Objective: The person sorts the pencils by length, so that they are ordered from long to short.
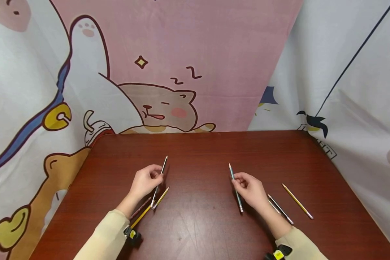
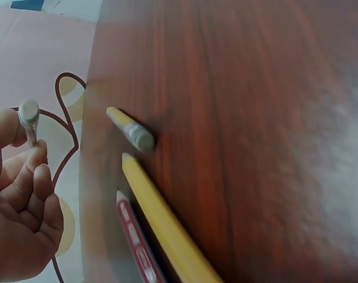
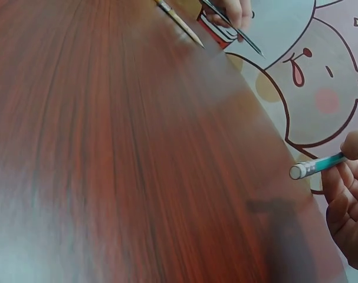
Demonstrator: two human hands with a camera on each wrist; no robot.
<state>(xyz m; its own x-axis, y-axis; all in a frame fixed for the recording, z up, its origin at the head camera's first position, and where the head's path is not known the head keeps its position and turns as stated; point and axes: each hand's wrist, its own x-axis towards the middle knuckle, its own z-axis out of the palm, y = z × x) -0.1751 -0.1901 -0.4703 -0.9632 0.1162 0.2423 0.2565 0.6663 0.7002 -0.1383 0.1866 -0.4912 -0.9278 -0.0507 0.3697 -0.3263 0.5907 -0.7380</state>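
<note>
My left hand (image 1: pixel 145 182) pinches a dark pencil (image 1: pixel 164 164) between thumb and fingers, its sharpened tip pointing away and its pale eraser (image 2: pixel 29 109) towards me. Below that hand, two yellow pencils (image 1: pixel 161 197) and a dark red pencil (image 2: pixel 136 239) lie on the table, partly hidden by the forearm in the head view. Over the right half, my right hand (image 1: pixel 251 192) pinches a teal pencil (image 1: pixel 237 198), tip away from me, white eraser (image 3: pixel 298 171) at the near end. Right of that wrist lie a yellow pencil (image 1: pixel 297 201) and a dark pencil (image 1: pixel 282 211), the latter close to the forearm.
The brown wooden table (image 1: pixel 195 231) has its far edge against a hanging cloth (image 1: pixel 227 72) printed with cartoon animals. White printed cloth (image 1: pixel 354 83) hangs along the right side as well. A small black and yellow device (image 1: pixel 133 235) is strapped to each wrist.
</note>
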